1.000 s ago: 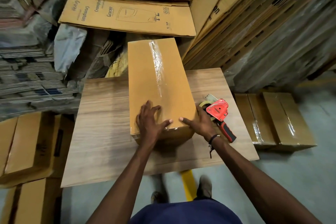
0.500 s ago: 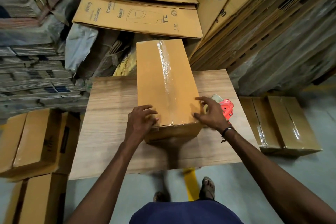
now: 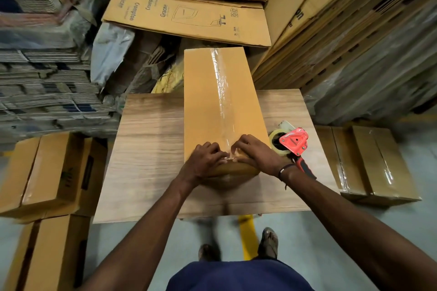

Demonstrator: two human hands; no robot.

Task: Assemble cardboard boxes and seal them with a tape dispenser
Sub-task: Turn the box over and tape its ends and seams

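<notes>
A long brown cardboard box (image 3: 203, 92) lies lengthwise on the wooden table (image 3: 146, 149), its far end past the table's back edge. A strip of clear tape (image 3: 221, 92) runs down its top seam. My left hand (image 3: 204, 163) and my right hand (image 3: 256, 155) meet at the box's near top edge. Their fingers are bent and their tips pinch and press the crinkled tape end there. The thumbs are hidden. The red tape dispenser (image 3: 293, 143) with its clear roll lies on the table, just right of my right hand, held by neither.
Two taped boxes (image 3: 373, 168) sit on the floor to the right, more boxes (image 3: 52, 172) to the left. Flat printed cartons (image 3: 186, 14) lie behind the table, flattened cardboard stacks (image 3: 47, 92) at left, leaning cartons (image 3: 354, 30) at right. My feet straddle a yellow floor line (image 3: 247, 236).
My hands lay apart on the box's near end, then moved toward its two sides. Now both have come together at the middle, on the tape end.
</notes>
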